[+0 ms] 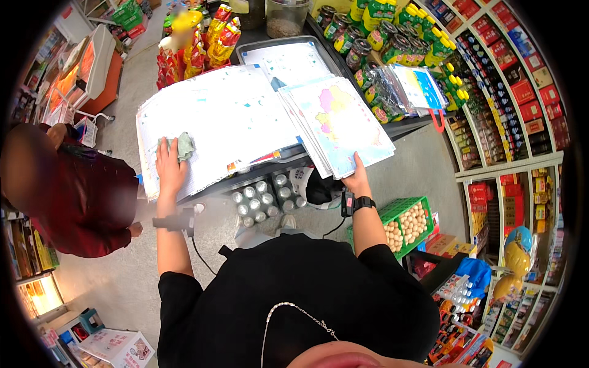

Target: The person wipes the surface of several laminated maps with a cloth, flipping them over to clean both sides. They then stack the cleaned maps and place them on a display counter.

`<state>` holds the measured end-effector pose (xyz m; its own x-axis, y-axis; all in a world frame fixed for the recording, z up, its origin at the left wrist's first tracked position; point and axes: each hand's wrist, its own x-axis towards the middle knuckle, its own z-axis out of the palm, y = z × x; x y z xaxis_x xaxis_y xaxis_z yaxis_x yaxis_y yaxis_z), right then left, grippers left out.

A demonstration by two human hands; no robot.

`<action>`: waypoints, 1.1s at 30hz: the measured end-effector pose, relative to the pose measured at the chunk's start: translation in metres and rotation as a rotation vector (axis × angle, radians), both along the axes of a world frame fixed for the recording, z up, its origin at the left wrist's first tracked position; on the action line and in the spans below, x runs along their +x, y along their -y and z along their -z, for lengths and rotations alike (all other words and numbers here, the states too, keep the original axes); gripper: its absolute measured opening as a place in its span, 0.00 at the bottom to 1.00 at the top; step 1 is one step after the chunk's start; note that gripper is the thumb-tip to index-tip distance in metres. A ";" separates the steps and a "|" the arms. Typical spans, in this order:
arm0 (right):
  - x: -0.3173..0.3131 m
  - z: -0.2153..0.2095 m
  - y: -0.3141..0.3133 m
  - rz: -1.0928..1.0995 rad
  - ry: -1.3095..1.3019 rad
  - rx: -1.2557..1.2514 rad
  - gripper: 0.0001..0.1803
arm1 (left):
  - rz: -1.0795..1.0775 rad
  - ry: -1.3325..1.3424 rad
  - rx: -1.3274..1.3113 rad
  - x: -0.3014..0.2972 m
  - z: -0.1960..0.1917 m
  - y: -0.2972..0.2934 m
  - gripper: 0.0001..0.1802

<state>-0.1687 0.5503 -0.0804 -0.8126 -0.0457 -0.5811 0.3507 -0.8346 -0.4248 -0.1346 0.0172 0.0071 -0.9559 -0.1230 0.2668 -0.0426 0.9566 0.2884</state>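
A broad stack of large white sheets (215, 116), dotted with small coloured marks, covers the left of the dark table. On its near left part my left hand (172, 165) presses down, fingers stretched forward, with a crumpled grey-green cloth (184, 147) under the fingers and beside the thumb. To the right lies a smaller stack of sheets with a coloured map (337, 113) on top, tilted and overhanging the near edge. My right hand (356, 178) grips its near corner, thumb on top; the other fingers are hidden underneath.
Red and yellow packages (211, 46) and a clear jar (286, 18) stand behind the sheets. Jars and green bottles (380, 37) crowd the right. Cans (254, 202) sit below, with a green crate of eggs (405, 227) nearby. A person in dark red (86, 196) is at left.
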 end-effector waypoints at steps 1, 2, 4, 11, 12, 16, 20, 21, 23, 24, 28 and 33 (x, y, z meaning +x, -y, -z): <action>-0.002 0.001 0.001 0.011 0.004 0.020 0.28 | -0.010 0.015 0.005 0.001 0.000 0.000 0.34; -0.002 0.003 0.002 0.005 -0.025 0.056 0.29 | -0.020 0.021 0.012 0.000 0.001 0.000 0.35; 0.000 0.003 -0.004 0.039 0.034 0.115 0.29 | -0.019 0.007 0.027 -0.001 -0.001 -0.002 0.35; 0.048 -0.005 -0.055 0.100 0.061 0.155 0.28 | -0.035 -0.008 0.020 0.000 -0.001 -0.002 0.34; 0.056 0.000 -0.062 0.091 -0.028 0.108 0.28 | -0.028 -0.030 0.006 -0.001 0.002 -0.001 0.34; 0.070 -0.009 -0.068 0.116 0.010 0.164 0.25 | -0.002 -0.047 -0.035 -0.004 0.006 0.006 0.34; 0.081 0.012 -0.080 0.125 0.008 0.302 0.21 | -0.127 0.015 -0.059 0.001 -0.011 -0.006 0.42; 0.085 0.019 -0.081 0.123 -0.013 0.307 0.21 | -0.158 0.030 -0.066 0.002 -0.019 -0.010 0.43; 0.090 0.015 -0.073 0.114 -0.011 0.302 0.20 | -0.202 0.024 -0.087 0.008 -0.020 -0.009 0.44; 0.090 0.014 -0.073 0.102 0.005 0.296 0.20 | -0.203 0.002 -0.096 0.008 -0.016 -0.005 0.44; 0.090 0.025 -0.083 0.095 0.010 0.264 0.20 | -0.156 -0.039 -0.160 -0.002 -0.024 -0.026 0.43; 0.088 0.034 -0.089 0.108 -0.018 0.153 0.26 | 0.087 -0.154 -0.085 -0.031 -0.034 -0.070 0.42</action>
